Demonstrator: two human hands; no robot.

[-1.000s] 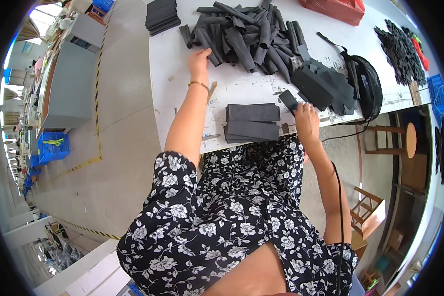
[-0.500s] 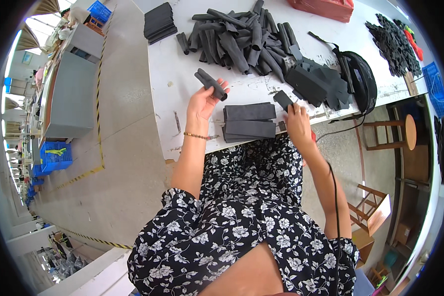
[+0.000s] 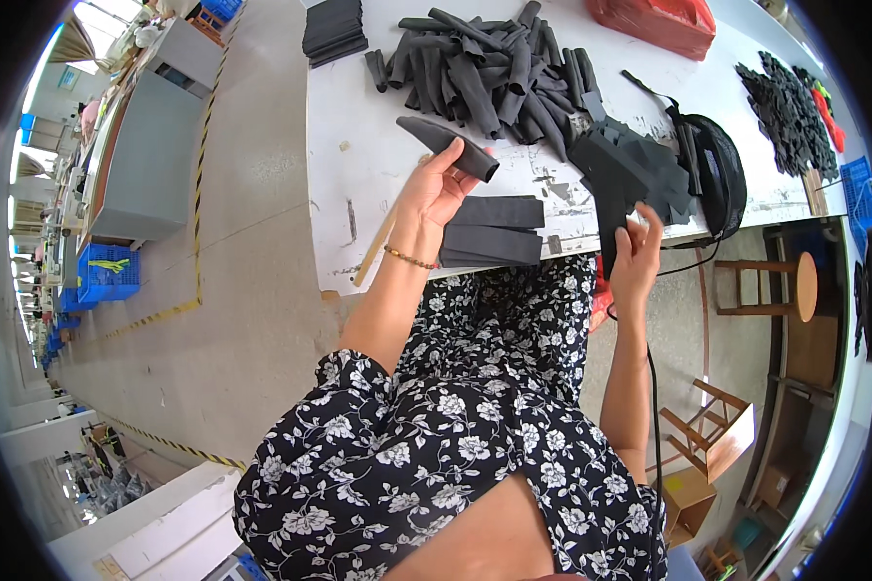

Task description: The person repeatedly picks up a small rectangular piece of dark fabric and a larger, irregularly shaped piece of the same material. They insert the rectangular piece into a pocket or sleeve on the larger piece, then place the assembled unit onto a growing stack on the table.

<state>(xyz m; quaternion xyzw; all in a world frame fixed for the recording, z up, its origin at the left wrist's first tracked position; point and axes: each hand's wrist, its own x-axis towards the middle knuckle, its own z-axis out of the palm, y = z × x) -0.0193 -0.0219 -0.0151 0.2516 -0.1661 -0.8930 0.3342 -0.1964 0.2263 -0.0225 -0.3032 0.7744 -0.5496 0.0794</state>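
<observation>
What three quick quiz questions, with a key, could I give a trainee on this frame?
1. Which hand holds a rolled dark piece?
2. True or false: the pile of rolled pieces lies left of the black mesh bag.
3. The stacked dark pieces nearest the person's lap are: A) rolled up; B) laid flat; C) inside a bag.

Key: 1. The left hand. 2. True. 3. B.

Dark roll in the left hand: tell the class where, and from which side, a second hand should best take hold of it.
Probably by its open end, coming from the right. The dark roll slants down that way, its round mouth showing just past the left hand, whose thumb lies across the roll.
</observation>
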